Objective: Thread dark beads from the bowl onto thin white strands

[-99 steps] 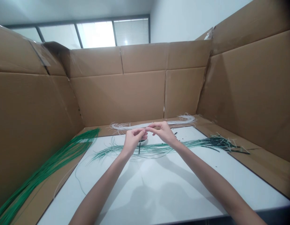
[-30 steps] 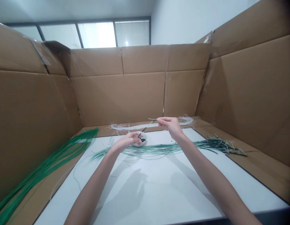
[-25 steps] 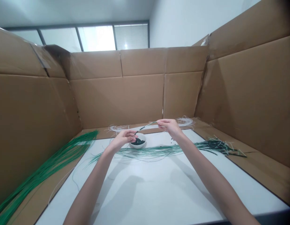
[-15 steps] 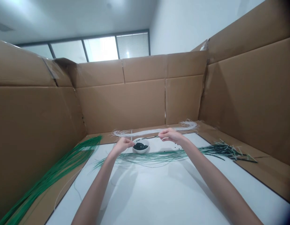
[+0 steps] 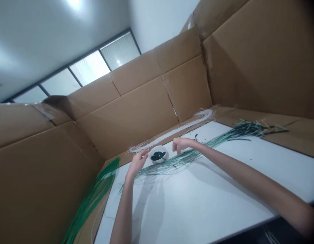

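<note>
A small white bowl [image 5: 166, 158] holds dark green beads [image 5: 157, 155]. A thin dark strand [image 5: 170, 163] slants over its front right rim and ends above the green strands; neither hand visibly grips it. My left hand [image 5: 138, 163] is beside the bowl's left rim, fingers loosely extended and apart. Beyond the right rim, my right hand [image 5: 182, 144] has its fingers curled downward; whatever they may hold is hidden. Beneath and in front of the bowl runs a long bundle of thin green strands [image 5: 210, 145], whose right end is dark and beaded.
White strands [image 5: 169, 133] lie behind the bowl along the back. A green bundle [image 5: 92, 196] lies on cardboard at the left. Loose beads [image 5: 195, 136] are scattered on the white board [image 5: 197, 200]. Tall cardboard walls [image 5: 139, 112] enclose the back and sides.
My hands held a beaded strand stretched between them; now a dark strand rests across the bowl's rim. My left hand has loosened and my right has curled downward. The view has tilted.
</note>
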The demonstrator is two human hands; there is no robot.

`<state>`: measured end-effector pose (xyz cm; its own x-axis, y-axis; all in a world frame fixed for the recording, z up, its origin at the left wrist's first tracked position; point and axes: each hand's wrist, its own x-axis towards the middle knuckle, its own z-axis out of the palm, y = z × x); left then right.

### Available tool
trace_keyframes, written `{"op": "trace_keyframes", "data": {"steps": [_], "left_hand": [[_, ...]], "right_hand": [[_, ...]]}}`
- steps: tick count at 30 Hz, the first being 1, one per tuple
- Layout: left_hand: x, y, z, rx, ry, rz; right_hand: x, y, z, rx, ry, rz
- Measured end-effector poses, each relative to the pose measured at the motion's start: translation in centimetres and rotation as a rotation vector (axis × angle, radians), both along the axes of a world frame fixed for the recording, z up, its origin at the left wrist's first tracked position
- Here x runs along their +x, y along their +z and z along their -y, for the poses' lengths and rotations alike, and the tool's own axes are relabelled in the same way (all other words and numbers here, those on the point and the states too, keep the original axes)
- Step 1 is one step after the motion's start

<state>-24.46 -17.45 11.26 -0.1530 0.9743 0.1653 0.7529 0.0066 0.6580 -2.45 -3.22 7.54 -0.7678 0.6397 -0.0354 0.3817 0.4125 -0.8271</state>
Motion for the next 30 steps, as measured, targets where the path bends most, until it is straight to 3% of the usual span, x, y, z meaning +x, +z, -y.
{"op": "trace_keyframes", "data": {"steps": [2,4,7,18,24,30], "left_hand": [[0.6,0.2,0.1,0.053,-0.028,-0.038],[1.1,0.2,0.2,0.107,-0.082,-0.036],[1.7,0.2,0.2,0.148,-0.149,0.013],[1.7,1.1,0.5,0.259,0.035,-0.24],[1.9,1.4,0.8,0.261,0.015,-0.409],[1.8,1.6,1.1,0.295,0.029,-0.51]], "right_hand": [[-1.0,0.1,1.4,0.087,0.006,-0.105],[-2.0,0.3,3.2,0.265,0.114,-0.246],[-2.9,0.6,5.1,0.342,0.055,-0.334],[-1.7,1.3,4.0,0.155,0.067,-0.249],[-0.8,1.4,3.1,-0.141,0.286,-0.174],[0.0,1.6,2.6,-0.197,0.404,-0.09]]}}
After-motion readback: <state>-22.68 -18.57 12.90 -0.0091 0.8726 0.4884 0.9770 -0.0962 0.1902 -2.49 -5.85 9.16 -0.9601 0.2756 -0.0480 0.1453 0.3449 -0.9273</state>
